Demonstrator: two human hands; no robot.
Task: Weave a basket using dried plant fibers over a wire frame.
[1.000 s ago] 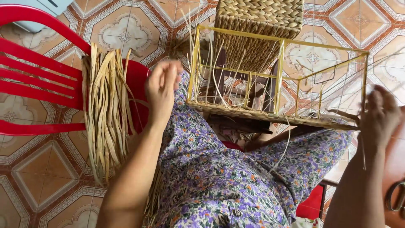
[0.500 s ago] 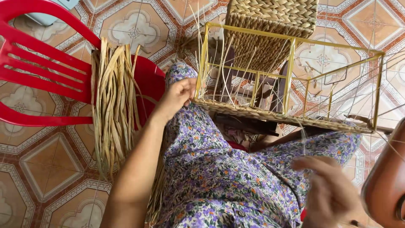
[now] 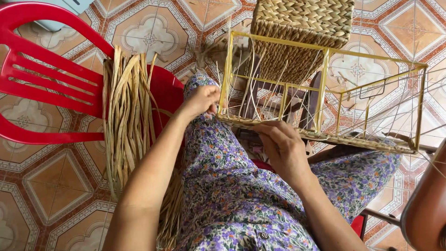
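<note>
A yellow wire frame point(image 3: 325, 88) rests on my lap, its lower edge partly woven with dry straw point(image 3: 353, 139) and thin strands standing up inside it. My left hand point(image 3: 202, 100) grips the frame's near left corner, fingers closed around the wire and weave. My right hand point(image 3: 283, 146) lies on the woven lower edge in the middle, fingers curled and pinching the straw there. A bundle of long dry straw strands point(image 3: 127, 116) lies over the seat of a red plastic chair point(image 3: 46, 79) to my left.
A finished woven straw basket point(image 3: 302, 32) stands behind the frame. The floor is patterned tile point(image 3: 51, 195). My legs wear flowered purple fabric point(image 3: 232, 195). A dark stool frame shows under the wire frame. A rounded brown object point(image 3: 427, 204) fills the right edge.
My right hand came in from the far right and settled on the frame's woven lower edge. My left hand shifted from the lap edge to the frame's left corner.
</note>
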